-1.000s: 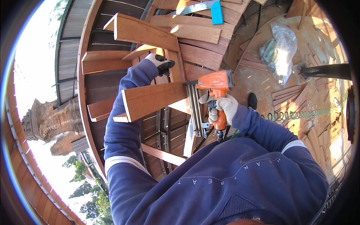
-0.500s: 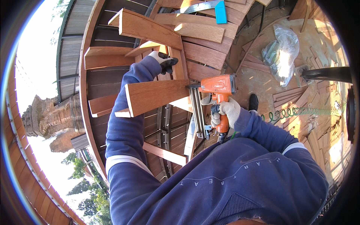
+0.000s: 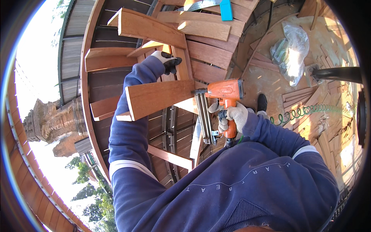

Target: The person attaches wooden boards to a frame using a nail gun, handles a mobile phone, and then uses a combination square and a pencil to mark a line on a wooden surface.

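My right hand, in a pale knit glove, is wrapped around the handle of an orange nail gun. The gun's nose meets the right end of a reddish wooden plank, and its long metal magazine points down toward my body. My left hand, gloved in white with black fingers, is closed at the edge of an upright wooden board. The left forearm passes behind the plank. Above that hand, a second plank juts out from the same board.
Loose slats lie on the wood above, near a turquoise-handled square. A clear plastic bag sits on the floor at right, with scattered wood strips. A green coiled hose stretches across there. A black post stands out at far right.
The view has shifted slightly. The plank, nail gun and both hands keep nearly the same places relative to each other.
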`<move>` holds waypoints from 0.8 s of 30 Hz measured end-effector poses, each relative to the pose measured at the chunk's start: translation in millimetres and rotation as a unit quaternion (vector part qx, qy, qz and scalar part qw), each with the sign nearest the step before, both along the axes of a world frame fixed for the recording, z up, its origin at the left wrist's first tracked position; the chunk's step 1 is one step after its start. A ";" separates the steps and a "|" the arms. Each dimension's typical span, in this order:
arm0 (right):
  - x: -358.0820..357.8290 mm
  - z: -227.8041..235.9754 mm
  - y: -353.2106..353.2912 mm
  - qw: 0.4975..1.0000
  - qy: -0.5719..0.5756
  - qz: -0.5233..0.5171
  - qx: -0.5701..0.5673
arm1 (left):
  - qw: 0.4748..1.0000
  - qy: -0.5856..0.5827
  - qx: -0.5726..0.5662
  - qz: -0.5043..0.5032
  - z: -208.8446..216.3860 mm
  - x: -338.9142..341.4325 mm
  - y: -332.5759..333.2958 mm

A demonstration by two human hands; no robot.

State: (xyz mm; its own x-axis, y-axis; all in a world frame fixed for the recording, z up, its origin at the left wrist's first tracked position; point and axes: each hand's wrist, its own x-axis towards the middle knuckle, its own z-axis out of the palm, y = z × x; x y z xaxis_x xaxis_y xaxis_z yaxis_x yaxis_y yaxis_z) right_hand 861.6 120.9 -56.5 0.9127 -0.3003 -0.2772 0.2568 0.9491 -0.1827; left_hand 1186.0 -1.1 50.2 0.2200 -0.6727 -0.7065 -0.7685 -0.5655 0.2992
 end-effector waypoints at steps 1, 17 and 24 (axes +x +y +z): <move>-0.2 0.5 0.1 1.000 -0.001 -0.003 0.006 | 1.000 0.004 0.002 0.000 1.4 -0.4 -0.9; 0.4 11.1 -6.2 1.000 -0.009 -0.014 -0.014 | 1.000 -0.031 0.003 0.002 9.8 -14.0 0.2; 1.0 5.6 -1.4 0.998 -0.004 -0.020 -0.053 | 1.000 -0.027 0.001 -0.005 7.6 -10.5 4.5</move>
